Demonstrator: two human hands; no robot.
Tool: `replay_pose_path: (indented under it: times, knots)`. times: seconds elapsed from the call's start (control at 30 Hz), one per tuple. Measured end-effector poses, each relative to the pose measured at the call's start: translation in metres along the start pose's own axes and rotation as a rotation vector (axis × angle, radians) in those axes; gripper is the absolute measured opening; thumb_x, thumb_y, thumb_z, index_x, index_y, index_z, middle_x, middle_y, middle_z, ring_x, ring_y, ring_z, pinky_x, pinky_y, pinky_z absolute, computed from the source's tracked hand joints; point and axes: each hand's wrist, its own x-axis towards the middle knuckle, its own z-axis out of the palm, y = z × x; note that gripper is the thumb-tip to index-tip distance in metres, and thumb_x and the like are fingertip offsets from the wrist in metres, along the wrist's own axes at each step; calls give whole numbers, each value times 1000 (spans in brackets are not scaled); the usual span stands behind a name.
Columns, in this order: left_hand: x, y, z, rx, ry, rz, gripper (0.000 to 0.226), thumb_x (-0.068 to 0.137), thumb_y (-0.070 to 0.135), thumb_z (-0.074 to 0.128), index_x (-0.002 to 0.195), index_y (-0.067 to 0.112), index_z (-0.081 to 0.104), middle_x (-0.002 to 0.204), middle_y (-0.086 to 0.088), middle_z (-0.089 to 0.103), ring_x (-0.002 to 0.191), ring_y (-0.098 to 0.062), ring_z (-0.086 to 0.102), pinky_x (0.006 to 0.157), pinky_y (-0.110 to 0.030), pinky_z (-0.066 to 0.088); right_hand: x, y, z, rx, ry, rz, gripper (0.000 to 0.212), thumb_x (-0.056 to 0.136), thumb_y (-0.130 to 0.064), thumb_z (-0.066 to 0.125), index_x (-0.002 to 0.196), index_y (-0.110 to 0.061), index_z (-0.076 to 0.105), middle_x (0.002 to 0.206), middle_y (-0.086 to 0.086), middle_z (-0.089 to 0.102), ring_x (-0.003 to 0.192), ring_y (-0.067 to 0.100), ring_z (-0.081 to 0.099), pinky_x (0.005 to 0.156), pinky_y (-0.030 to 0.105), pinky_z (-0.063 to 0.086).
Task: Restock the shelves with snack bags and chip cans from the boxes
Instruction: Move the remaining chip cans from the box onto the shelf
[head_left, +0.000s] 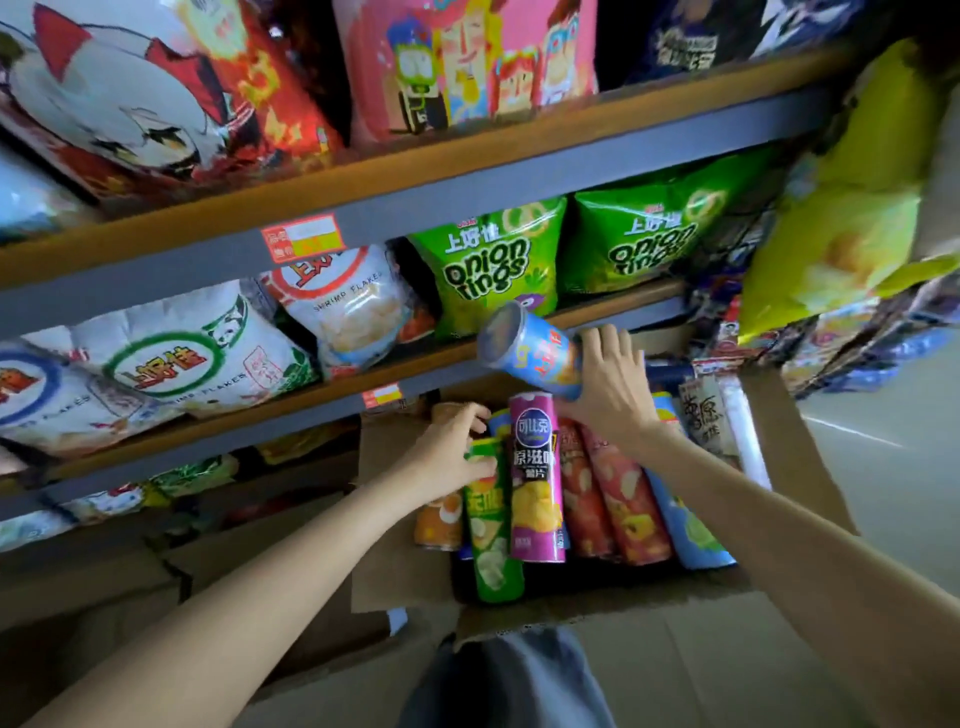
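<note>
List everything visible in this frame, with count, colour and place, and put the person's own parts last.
Blue chip can: one, blue, lifted above the box, tilted.
Green chip can: one, green, in the box, left side.
Purple chip can: one, purple, box centre.
Red chip cans: two, red, right of the purple one.
Orange chip can: one, orange, far left in the box.
Cardboard box: one, brown, on the floor below the shelves.
Onion rings bags: two, green, middle shelf.
Shrimp flakes bags: at least three, white, middle shelf, left.
Cartoon bags: several, pink and red, top shelf.
Left hand: grips the green chip can's top.
Right hand: holds the blue chip can.
</note>
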Motion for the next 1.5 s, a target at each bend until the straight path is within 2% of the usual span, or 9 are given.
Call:
replay_pose_path:
  times: [0.2, 0.3, 0.5, 0.6, 0.87, 1.03, 1.2, 1.33, 1.5]
  knots:
    - [17, 60, 20, -357, 152, 72, 62, 67, 12, 81, 119, -2, 49, 103, -1, 54, 98, -12, 50, 67, -8, 40, -22, -41, -34, 567, -111, 326, 61, 70, -40, 78, 98, -5, 37, 99, 9, 41, 103, 26, 45, 80, 30, 36]
    - [28, 60, 22, -492, 149, 8, 91, 44, 50, 82, 118, 8, 50, 116, -5, 64, 106, -18, 61, 88, -36, 51, -25, -16, -41, 782, -250, 371, 41, 84, -41, 65, 94, -4, 48, 90, 7, 53, 87, 17, 49, 67, 26, 34]
    - [28, 41, 23, -570, -77, -121, 62, 69, 27, 82, 122, 17, 52, 118, 2, 62, 103, -16, 61, 88, -33, 51, -54, 92, -27, 190, -324, 517, 25, 89, -25, 59, 89, 0, 54, 97, 19, 59, 100, 32, 55, 71, 32, 36]
    - [25, 30, 30, -552, -118, -155, 62, 64, 31, 84, 117, 21, 53, 121, -1, 62, 106, -18, 60, 94, -39, 49, -74, 95, 4, -39, -578, 597, 76, 83, -37, 67, 137, 0, 29, 138, 20, 37, 130, 36, 37, 99, 39, 37]
    - [18, 26, 12, -508, -270, -151, 68, 69, 32, 81, 128, 19, 49, 126, 1, 59, 113, -18, 56, 98, -39, 47, -58, 77, 16, -25, -492, 763, 108, 64, -44, 82, 141, -4, 18, 140, 22, 28, 131, 39, 31, 104, 45, 32]
    - [-3, 40, -21, -570, -322, 38, 60, 74, 13, 76, 128, 17, 49, 126, -5, 61, 105, -15, 61, 85, -27, 52, -21, 34, -34, 586, -308, 693, 86, 67, -30, 82, 132, 0, 35, 132, 16, 45, 120, 30, 47, 95, 40, 44]
    - [-63, 63, -89, -589, -282, 312, 65, 53, 20, 80, 114, 19, 56, 105, 3, 70, 93, -10, 65, 81, -24, 53, -29, -34, -131, 1184, -95, 436, 34, 69, -14, 78, 96, -11, 58, 67, -1, 69, 48, 14, 57, 41, 20, 45]
    - [-134, 92, -170, -580, -164, 567, 36, 77, -8, 63, 98, 20, 56, 74, 13, 71, 68, 2, 65, 62, -13, 51, -37, -108, -214, 1467, 70, 146, 41, 57, -18, 69, 97, -15, 60, 73, -5, 71, 59, 9, 65, 57, 24, 55]
    - [-218, 123, -266, -609, 71, 789, 28, 52, 14, 72, 79, 19, 65, 61, 8, 68, 53, -2, 62, 51, -15, 49, -38, -204, -317, 1479, 187, -190, 36, 61, -11, 62, 97, -14, 57, 70, -9, 71, 61, 5, 66, 56, 20, 53]
